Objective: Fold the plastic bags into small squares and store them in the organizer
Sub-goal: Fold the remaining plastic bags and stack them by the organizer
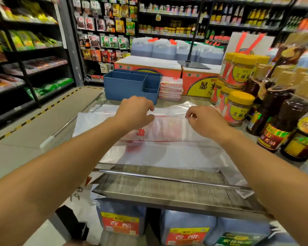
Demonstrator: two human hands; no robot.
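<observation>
1. On a grey wood-grain counter point(167, 185) in a shop aisle, a clear plastic bag point(167, 153) with red print lies spread flat; every place below is given relative to this bag.
2. Over the bag's far portion, the left hand point(135, 110) pinches the bag's folded far edge, fingers curled down onto the film.
3. Beside it along the same edge, the right hand point(203, 119) pinches the film between thumb and fingertips; the two hands are near each other but apart.
4. Both bare forearms reach in from the near side, crossing above the bag's corners.
5. Just beyond the bag's far edge stands a blue organizer point(130, 86) with several open compartments; what lies inside cannot be seen.
6. Touching the organizer's right side, beyond the bag, sits a stack of folded bags point(171, 89) with red print.
7. Farther back than the bag are printed cardboard boxes point(199, 82) and large translucent jugs point(160, 48).
8. Right of the bag stand yellow-lidded jars point(238, 107) and dark sauce bottles point(277, 125), close to its edge.
9. Below the bag, under the counter, are blue jugs with red and yellow labels point(121, 217).
10. Left of the bag, across the floor, run dark shelves point(25, 50) of packaged goods.
</observation>
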